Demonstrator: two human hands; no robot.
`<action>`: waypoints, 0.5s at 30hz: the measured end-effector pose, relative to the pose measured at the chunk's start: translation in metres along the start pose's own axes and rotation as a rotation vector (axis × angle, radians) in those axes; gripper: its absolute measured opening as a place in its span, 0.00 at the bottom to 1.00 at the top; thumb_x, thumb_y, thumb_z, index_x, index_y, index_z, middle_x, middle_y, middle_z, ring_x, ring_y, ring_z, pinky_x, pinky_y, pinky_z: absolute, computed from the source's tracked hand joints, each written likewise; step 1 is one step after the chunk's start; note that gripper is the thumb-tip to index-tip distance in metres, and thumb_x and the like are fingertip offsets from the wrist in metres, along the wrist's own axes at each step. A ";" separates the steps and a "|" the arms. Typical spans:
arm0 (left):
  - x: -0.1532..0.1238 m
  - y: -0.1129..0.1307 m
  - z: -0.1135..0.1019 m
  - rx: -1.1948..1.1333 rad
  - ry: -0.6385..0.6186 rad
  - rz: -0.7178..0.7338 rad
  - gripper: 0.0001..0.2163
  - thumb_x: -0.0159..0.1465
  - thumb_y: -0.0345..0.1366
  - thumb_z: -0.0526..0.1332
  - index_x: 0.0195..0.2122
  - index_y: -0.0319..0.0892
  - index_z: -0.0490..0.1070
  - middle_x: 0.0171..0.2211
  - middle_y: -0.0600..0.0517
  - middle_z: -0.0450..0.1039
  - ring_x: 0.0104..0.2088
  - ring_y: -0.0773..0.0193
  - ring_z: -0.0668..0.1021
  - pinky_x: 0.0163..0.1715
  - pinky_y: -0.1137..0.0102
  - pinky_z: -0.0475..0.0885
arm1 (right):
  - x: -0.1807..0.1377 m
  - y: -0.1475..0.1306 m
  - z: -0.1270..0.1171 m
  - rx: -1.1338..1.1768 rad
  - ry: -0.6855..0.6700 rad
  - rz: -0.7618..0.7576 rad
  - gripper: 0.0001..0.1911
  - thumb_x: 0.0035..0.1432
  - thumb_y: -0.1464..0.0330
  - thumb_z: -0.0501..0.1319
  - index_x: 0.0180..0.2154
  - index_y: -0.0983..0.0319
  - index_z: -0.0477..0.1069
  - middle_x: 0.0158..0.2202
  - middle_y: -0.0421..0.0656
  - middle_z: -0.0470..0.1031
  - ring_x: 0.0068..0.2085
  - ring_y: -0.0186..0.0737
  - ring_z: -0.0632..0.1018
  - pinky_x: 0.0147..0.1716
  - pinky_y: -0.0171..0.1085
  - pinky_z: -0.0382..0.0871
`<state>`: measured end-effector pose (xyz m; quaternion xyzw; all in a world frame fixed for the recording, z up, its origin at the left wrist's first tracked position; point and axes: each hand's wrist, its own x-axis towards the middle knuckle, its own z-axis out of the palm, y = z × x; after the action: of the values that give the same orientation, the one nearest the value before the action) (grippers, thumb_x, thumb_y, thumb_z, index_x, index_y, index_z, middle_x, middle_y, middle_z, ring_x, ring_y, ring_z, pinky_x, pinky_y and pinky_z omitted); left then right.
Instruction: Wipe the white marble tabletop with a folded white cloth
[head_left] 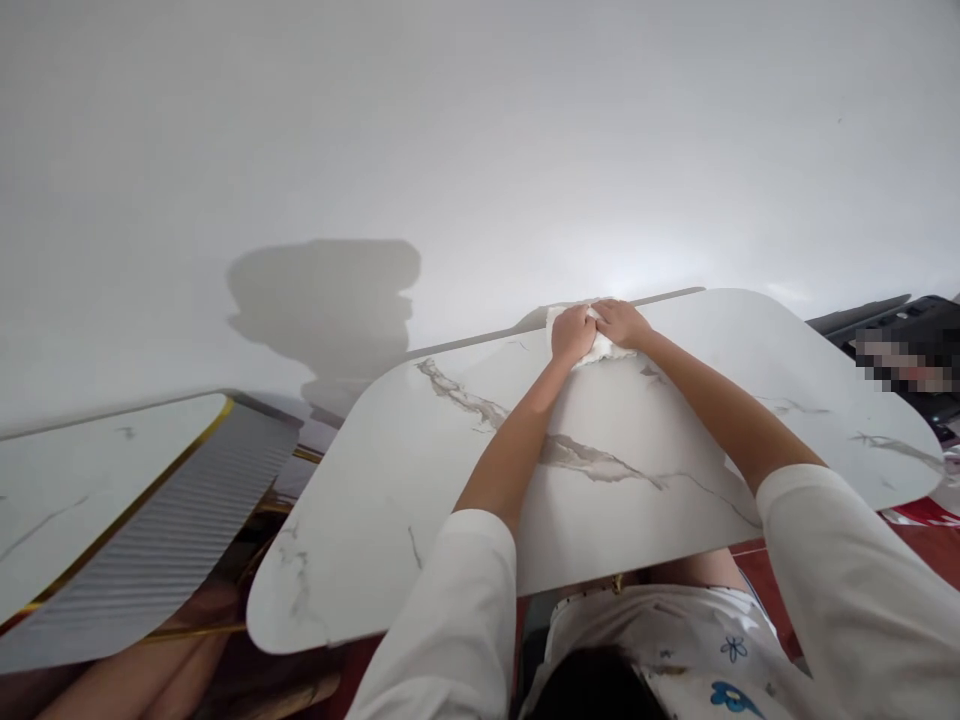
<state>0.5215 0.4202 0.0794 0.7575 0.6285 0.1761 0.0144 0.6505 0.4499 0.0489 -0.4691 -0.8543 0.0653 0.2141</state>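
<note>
Both my arms reach forward across a white marble-patterned table (420, 500) toward its far edge by the wall. My left hand (572, 333) and my right hand (621, 322) sit side by side, fingers curled and pressed down on a white cloth (600, 349) bunched on the tabletop. The cloth pokes out beneath and between the two hands, and most of it is covered by them. Both sleeves are white.
A plain white wall rises right behind the table. At the left stands a second marble-topped unit (90, 490) with a gold trim and a ribbed grey side. A dark object (900, 340) lies at the far right. Red floor shows below the table edge.
</note>
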 end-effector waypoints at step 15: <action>-0.178 0.053 -0.048 -0.023 -0.134 0.015 0.22 0.65 0.30 0.47 0.61 0.37 0.60 0.64 0.43 0.60 0.65 0.53 0.60 0.64 0.57 0.53 | -0.173 -0.096 -0.042 -0.032 -0.061 -0.050 0.29 0.65 0.65 0.43 0.63 0.73 0.56 0.66 0.57 0.57 0.65 0.55 0.59 0.62 0.52 0.53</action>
<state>0.5314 0.2290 0.0931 0.7720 0.6184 0.1323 0.0640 0.6757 0.2499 0.0641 -0.4486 -0.8729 0.0604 0.1822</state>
